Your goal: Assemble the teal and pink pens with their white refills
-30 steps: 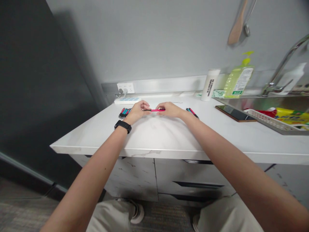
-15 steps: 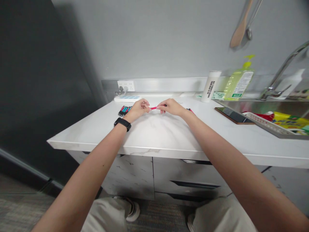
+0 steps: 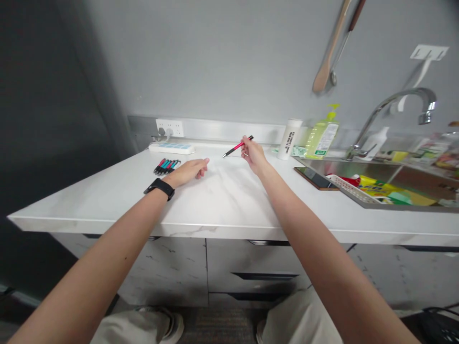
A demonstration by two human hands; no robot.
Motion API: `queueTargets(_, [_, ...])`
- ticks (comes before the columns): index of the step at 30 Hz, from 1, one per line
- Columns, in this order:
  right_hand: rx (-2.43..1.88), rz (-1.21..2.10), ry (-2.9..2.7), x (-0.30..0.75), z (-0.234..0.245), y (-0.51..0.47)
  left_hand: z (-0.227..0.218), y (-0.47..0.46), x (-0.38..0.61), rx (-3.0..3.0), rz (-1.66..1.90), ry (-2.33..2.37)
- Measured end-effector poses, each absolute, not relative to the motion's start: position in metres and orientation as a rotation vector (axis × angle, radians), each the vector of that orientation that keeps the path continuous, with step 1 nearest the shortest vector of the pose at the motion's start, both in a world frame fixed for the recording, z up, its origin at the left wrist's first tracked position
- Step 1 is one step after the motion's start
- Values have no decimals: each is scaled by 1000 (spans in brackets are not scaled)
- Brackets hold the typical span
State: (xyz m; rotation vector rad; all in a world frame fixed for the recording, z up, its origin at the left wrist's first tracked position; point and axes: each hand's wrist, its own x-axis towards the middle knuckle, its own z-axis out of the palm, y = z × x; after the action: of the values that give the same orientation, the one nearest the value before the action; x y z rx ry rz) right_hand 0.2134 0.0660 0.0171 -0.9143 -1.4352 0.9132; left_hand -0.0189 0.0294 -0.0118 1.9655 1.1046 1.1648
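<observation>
Pinching a red-and-black pen (image 3: 236, 147) near its far right end, the right hand (image 3: 253, 152) holds it over the counter (image 3: 222, 205), tip toward the left. Left hand (image 3: 191, 171) is loosely curled just right of a row of pens (image 3: 167, 166); cannot tell whether its fingers close fully. Handling estimate: light, stiff, smooth red barrel possibly slippery; dark section nearer the tip probably gives the surest hold.
</observation>
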Motion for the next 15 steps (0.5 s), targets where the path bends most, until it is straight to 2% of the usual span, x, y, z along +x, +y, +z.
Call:
queueTargets(7, [-1137, 1013, -996, 232, 12, 76, -6, 14, -23, 2317, 684, 1379])
queueTargets(12, [-1199, 1152, -1166, 251, 16, 68, -5, 13, -24, 2346, 605, 1421])
queueTargets(15, [-1247, 1034, -1305, 263, 15, 66, -6, 15, -24, 2362, 592, 1420])
